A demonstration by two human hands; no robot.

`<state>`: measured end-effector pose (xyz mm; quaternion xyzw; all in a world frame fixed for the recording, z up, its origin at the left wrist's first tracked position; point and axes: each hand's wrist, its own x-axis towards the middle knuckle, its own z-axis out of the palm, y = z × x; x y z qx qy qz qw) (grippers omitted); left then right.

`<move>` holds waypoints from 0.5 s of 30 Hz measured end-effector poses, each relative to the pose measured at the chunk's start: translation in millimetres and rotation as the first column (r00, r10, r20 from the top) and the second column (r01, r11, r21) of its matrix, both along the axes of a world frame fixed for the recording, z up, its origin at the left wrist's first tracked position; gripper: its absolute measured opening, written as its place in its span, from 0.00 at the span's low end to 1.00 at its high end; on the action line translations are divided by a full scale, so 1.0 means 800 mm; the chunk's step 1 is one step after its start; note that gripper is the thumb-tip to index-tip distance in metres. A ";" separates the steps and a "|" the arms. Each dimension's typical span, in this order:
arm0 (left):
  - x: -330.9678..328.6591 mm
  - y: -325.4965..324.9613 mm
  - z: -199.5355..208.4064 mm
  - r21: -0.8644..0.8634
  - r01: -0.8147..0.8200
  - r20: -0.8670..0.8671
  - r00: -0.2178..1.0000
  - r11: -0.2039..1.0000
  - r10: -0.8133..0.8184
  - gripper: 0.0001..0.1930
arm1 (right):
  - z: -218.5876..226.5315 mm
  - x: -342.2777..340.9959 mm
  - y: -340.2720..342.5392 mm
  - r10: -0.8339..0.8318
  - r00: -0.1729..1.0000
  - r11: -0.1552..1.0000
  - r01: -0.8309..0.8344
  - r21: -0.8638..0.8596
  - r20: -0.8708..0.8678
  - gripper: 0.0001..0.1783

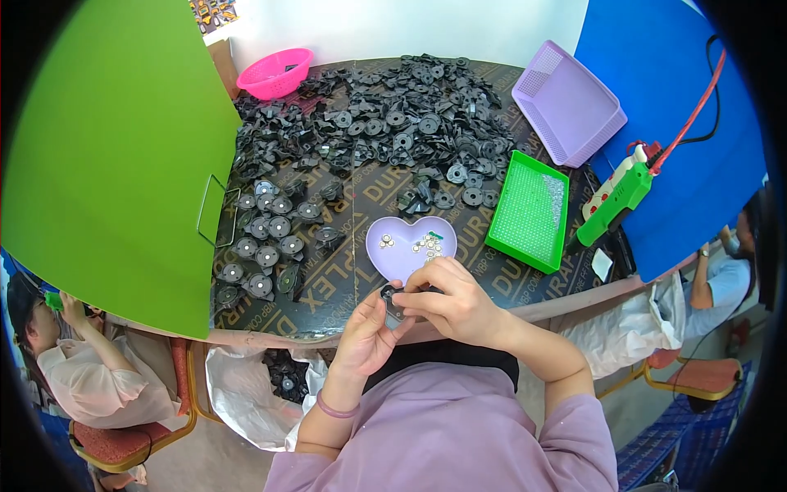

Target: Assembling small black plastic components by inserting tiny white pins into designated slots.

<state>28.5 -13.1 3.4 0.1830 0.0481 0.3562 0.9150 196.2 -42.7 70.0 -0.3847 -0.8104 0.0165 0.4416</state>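
My left hand [362,334] is closed around the edge of a small black plastic part [393,310], held up in front of my body. The fingers of my right hand [461,305] come together in a pinch at the part's upper right; whatever lies between those fingertips is hidden. Just beyond both hands is a lilac heart-shaped bowl [397,257]. Small pale round pieces [387,240] lie in its left lobe, with several more and a small green piece [436,236] on its right.
A heap of black plastic parts [410,115] covers the table's back. Similar parts with pale centres [266,257] lie at left. Around them are a pink basket [270,79], purple basket [566,102], green tray [525,238] and green hand tool [616,205]. People sit on both sides.
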 end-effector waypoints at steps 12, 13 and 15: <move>-0.003 0.000 0.004 -0.018 -0.071 -0.029 0.997 0.997 0.070 0.20 | -0.031 0.157 0.113 -0.510 0.685 0.705 0.679 -0.203 0.520 0.16; -0.003 0.001 0.003 -0.010 -0.070 -0.021 0.997 0.997 0.070 0.20 | -0.046 0.166 0.121 -0.453 0.636 0.694 0.691 -0.200 0.625 0.13; -0.004 0.000 0.004 -0.017 -0.076 -0.032 0.997 0.997 0.076 0.20 | -0.061 0.175 0.133 -0.385 0.577 0.685 0.702 -0.197 0.720 0.11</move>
